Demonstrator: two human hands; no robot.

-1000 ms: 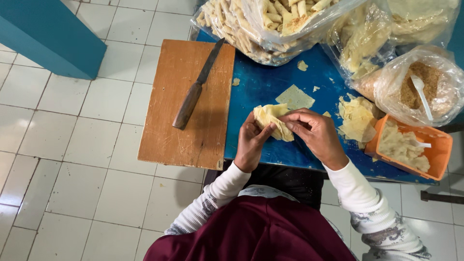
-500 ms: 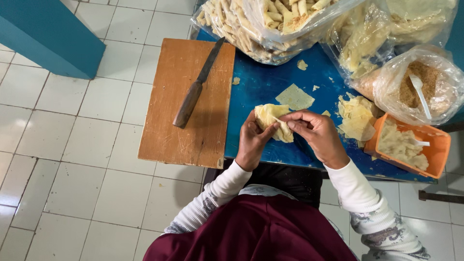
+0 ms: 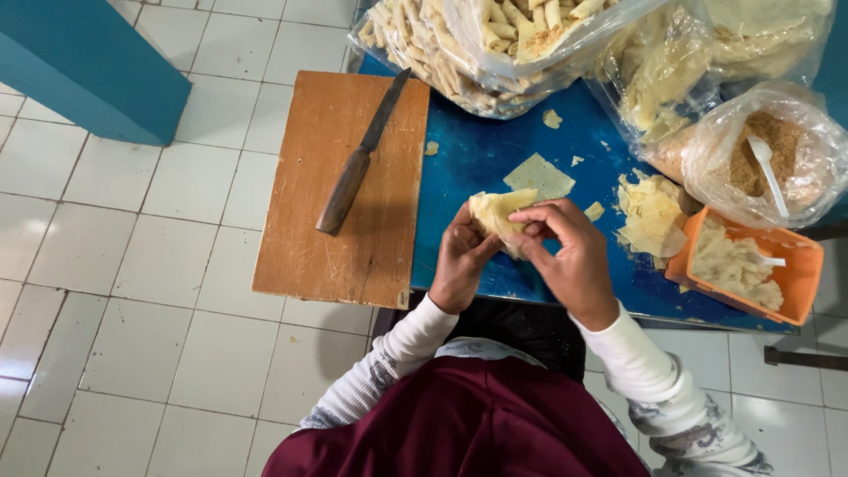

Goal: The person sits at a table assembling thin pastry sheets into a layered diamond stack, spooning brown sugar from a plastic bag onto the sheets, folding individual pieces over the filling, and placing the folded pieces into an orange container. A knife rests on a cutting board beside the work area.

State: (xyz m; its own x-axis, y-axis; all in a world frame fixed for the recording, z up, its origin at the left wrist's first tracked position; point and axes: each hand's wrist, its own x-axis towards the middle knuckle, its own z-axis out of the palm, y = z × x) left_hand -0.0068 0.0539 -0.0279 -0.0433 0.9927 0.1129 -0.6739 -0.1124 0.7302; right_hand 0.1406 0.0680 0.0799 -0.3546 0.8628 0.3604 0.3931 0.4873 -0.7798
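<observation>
Pastry wrapper [image 3: 496, 212], a pale yellow sheet, is held above the near edge of the blue worktop [image 3: 477, 159], partly folded over on itself, not yet a closed roll. The left hand [image 3: 459, 261] cups it from below and the side, fingers curled up against it. The right hand [image 3: 565, 252] comes over the top, thumb and fingertips pinching the sheet's upper edge. Both grips are clenched on the wrapper, which sits between the two hands, touching both.

Judging by what lies around, the work is well along but not finished. A large clear bag [image 3: 459, 53] at the far edge is heaped with finished rolls. One flat square wrapper [image 3: 539, 175] lies just beyond the hands, and a small stack of wrappers [image 3: 649, 212] waits to the right, so more remain to be rolled.

An orange tub [image 3: 795, 283] of pale filling with a white spoon sits at the right. Behind it is a bag of brown crumbs [image 3: 768, 155] with another spoon. To the left, a wooden cutting board [image 3: 344, 194] carries a knife [image 3: 358, 159] with a wooden handle, well apart from both hands.
</observation>
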